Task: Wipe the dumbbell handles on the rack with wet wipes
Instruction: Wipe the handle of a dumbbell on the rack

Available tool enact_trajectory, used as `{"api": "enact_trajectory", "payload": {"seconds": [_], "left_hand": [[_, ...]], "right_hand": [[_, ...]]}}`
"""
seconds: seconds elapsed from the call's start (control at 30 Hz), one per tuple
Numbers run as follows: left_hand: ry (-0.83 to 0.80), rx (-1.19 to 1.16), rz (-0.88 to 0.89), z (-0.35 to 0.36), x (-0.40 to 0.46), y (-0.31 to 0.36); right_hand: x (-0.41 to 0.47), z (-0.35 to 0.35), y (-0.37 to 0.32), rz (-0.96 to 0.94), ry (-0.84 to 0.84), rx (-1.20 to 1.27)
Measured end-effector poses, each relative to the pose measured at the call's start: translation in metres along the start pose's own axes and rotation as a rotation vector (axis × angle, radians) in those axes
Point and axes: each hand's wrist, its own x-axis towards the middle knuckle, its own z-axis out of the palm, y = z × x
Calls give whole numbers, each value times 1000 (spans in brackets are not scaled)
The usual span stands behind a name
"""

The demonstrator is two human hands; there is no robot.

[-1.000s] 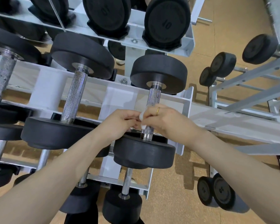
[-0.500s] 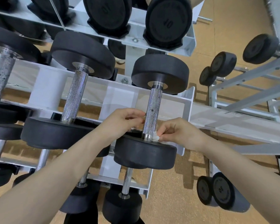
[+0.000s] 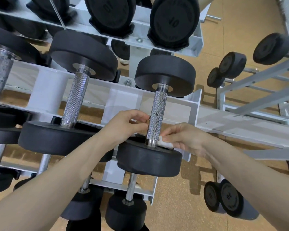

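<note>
Wipe (image 3: 163, 144) — pinched in right hand (image 3: 187, 140).

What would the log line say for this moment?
right hand: pinches wet wipe at handle base | left hand: beside handle, curled | rack: holds dumbbell

The knurled handle (image 3: 158, 114) is bare along its upper part, open to reach from both sides, between two black heads — the far head (image 3: 164, 73) above and the near head (image 3: 148, 161) below. At the low end the right hand (image 3: 185, 139) with a white wipe (image 3: 163, 143) takes the right side; the left hand (image 3: 125, 124) stands close on the left. Further left, the neighbour dumbbell (image 3: 73, 104) narrows the gap. Behind, the white rack rail (image 3: 123, 97) closes the way.
</note>
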Motion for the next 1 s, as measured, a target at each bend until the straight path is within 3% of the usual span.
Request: {"api": "enact_trajectory", "payload": {"seconds": [0.13,0.3,0.4,0.47,0.6,0.77,0.87,1.0], "left_hand": [[14,32,-4,-2,3,3],[23,-23,-23,-5,3,3],[50,-45,-38,-9,1,1],[77,-52,-59,-11,1,-1],[72,-41,-66,-11,1,-1],[60,-60,-65,-7,1,4],[53,-62,-70,-6,1,7],[41,-67,-81,-5,0,11]], "right_hand": [[-25,14,-12,-169,32,-128],[-12,44,-21,-805,-17,-1010],[3,41,-32,-891,-54,-1467],[10,35,-44,-908,37,-1623],[20,26,-62,-1121,300,-1821],[32,22,-70,-1122,456,-1908],[28,27,-56,-1072,574,-1727],[14,28,-33,-961,382,-1383]]}}
